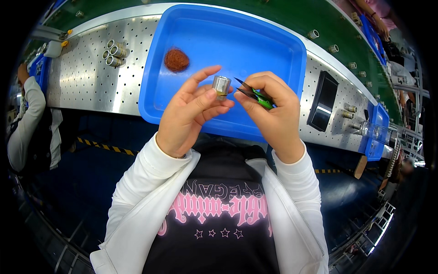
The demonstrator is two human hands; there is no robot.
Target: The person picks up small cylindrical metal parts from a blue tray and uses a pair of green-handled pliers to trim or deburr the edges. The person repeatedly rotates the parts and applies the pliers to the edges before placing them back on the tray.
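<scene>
Over the blue tray (155, 68), my left hand (189, 107) pinches a small shiny metal cylinder (221, 85) between thumb and fingers, with a yellowish band near its lower end. Just right of it, my right hand (273, 98) grips black-and-green tweezers (261, 97). Their two dark pointed tips stand apart and face the cylinder without visibly touching it. A reddish-brown tangled ball (176, 60), like fine copper wire, lies in the tray's left part.
Several similar cylinders (115, 54) cluster on the perforated metal bench (91, 84) at left. A black flat device (323, 100) lies right of the tray, with more cylinders (349, 112) beyond. A green belt (273, 11) carrying cylinders runs behind. Another person's sleeve (32, 102) shows at far left.
</scene>
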